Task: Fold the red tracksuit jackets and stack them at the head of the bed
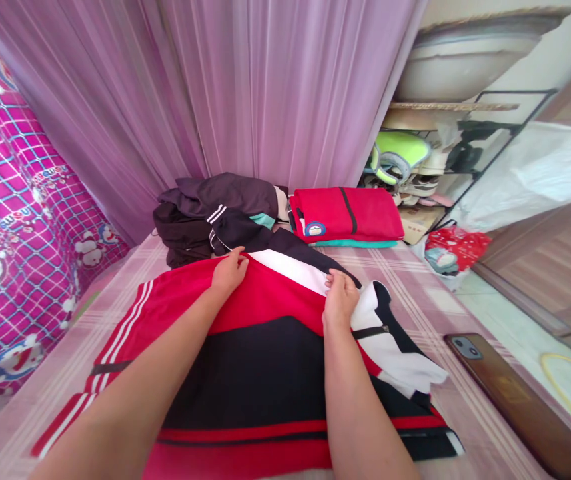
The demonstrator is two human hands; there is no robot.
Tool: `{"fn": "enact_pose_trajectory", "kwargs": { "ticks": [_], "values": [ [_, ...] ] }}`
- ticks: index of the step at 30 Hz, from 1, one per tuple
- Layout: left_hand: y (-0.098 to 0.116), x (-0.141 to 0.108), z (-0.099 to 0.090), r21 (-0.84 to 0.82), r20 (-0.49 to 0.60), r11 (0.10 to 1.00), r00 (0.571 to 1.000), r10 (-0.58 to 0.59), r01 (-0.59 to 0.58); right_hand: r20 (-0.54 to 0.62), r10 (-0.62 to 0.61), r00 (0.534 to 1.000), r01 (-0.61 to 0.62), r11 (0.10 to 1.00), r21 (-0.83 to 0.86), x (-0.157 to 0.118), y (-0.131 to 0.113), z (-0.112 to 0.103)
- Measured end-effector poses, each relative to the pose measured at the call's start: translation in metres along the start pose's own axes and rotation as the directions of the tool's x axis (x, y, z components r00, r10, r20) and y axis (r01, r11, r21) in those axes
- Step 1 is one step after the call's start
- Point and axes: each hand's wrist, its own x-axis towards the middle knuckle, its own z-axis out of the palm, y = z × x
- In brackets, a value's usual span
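Note:
A red, black and white jacket (260,373) lies spread over a checked cloth surface, with one red sleeve with white stripes (125,333) out to the left. At its upper shoulder seam, my left hand (230,272) is closed, fingertips pinching the red fabric. My right hand (341,297) has curled fingers gripping the jacket near the white band (292,268), beside the white collar and front with a dark zip (375,333). A dark sleeve with a striped cuff (245,230) stretches away at the far side. My forearms cover parts of the jacket.
Behind the jacket sit a dark heap of clothes (185,213) and a folded red garment (370,213) on a teal one. A phone in a brown case (510,400) lies at the right edge. Purple curtains (285,87) hang behind; a rack (495,127) stands at right.

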Motion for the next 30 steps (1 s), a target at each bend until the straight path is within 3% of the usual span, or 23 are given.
{"fn": "enact_pose_trajectory", "kwargs": {
  "ticks": [4,6,10,15,19,27,30],
  "values": [
    [-0.001,-0.047,0.002,0.070,0.061,0.955,0.957,0.284,-0.288,-0.012,-0.011,1.000,0.011,1.000,-0.004,0.001,0.004,0.001],
    [-0.005,-0.071,0.003,0.148,0.115,0.922,0.932,0.343,-0.358,-0.013,-0.015,1.000,0.015,1.000,0.000,0.001,0.005,0.001],
    [-0.025,-0.096,0.000,0.308,0.113,0.919,0.969,0.221,-0.246,-0.003,-0.018,1.000,0.018,1.000,0.009,0.000,0.004,0.000],
    [-0.073,-0.089,-0.020,0.399,0.061,0.917,0.998,-0.007,-0.018,-0.014,0.001,1.000,0.000,1.000,0.014,-0.001,-0.001,0.000],
    [-0.100,-0.084,-0.029,0.405,0.020,0.914,0.999,-0.025,0.015,-0.012,-0.005,1.000,0.005,1.000,0.007,-0.003,-0.002,0.000],
    [-0.103,-0.074,-0.031,0.336,0.001,0.941,0.999,-0.039,0.037,0.002,-0.022,1.000,0.022,1.000,0.021,0.001,0.004,-0.001],
    [-0.104,-0.071,-0.034,0.303,0.006,0.953,1.000,-0.023,0.020,0.029,-0.074,0.997,0.076,0.996,-0.050,-0.002,0.002,-0.003]
  ]
}}
